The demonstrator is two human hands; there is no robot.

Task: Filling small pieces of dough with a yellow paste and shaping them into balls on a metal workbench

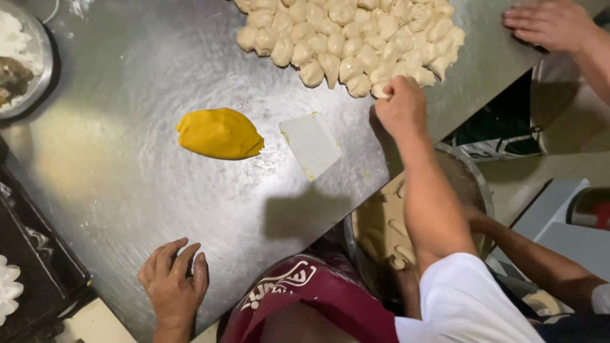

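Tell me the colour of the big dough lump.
Yellow-orange dough lump, clearest in the head view.

**Hands at the steel worktop**

We rest our left hand [173,284] flat at the near edge of the steel worktop [127,184]. Our right hand [401,109] pinches a dough piece at the heap of pale dough pieces [346,38] — far edge. Mid-worktop lie a yellow dough lump [219,133] and, just beside it, a white scraper [311,144] — apart. Another person's hand [549,24] presses the far right corner.

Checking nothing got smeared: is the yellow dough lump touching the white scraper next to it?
Apart. The head view shows bare steel between the yellow dough lump and the white scraper.
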